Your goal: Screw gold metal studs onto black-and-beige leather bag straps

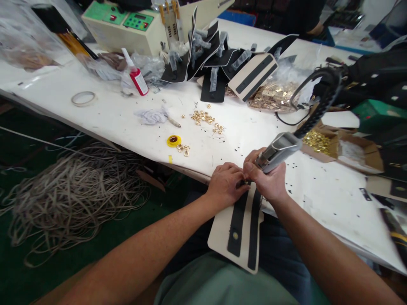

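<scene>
1. The beige flat panel, round-cornered with two black lengthwise strips and a brassy disc on one, is the landmark; it slopes from the lap to the table edge.
2. At its upper end, the left hand has bent fingers close together; I cannot tell whether they grip the panel or the small dark piece beneath them.
3. Beside it, the right hand has its fingers wrapped around a smooth silver-grey metal tool with a braided black cord.
4. Both hands and the tool hide the panel's upper end.
5. Beyond the panel lie shiny gold-coloured metal pieces, then matte black panels with plastic-wrapped handles.
6. Beyond and left of it are a round yellow dish and a glossy red bottle.
7. Left of it, ropy grey strips tangle on the floor.
8. Beyond and right of it, an open brown cardboard box holds gold-coloured bits.
</scene>
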Action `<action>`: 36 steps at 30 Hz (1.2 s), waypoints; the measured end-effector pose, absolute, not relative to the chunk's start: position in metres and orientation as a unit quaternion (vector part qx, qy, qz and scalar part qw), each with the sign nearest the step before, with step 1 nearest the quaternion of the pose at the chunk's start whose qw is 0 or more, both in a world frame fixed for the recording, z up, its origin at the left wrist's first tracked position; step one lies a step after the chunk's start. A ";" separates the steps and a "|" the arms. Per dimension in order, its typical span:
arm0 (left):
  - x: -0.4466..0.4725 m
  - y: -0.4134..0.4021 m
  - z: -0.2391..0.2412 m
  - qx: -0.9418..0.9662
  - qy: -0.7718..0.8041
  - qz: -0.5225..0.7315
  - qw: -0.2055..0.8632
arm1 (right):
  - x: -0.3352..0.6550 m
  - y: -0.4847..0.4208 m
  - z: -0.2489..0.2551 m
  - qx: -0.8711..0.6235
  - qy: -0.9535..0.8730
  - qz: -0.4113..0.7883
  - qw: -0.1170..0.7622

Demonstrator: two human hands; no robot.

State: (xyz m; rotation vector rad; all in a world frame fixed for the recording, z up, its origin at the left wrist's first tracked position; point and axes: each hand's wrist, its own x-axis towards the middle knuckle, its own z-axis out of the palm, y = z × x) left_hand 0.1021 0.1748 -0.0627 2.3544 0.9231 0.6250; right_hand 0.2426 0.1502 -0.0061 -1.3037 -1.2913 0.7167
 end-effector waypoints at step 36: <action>0.104 0.165 -0.052 0.857 0.386 0.230 0.251 | 0.239 0.140 -0.007 -0.505 -0.456 0.309 0.664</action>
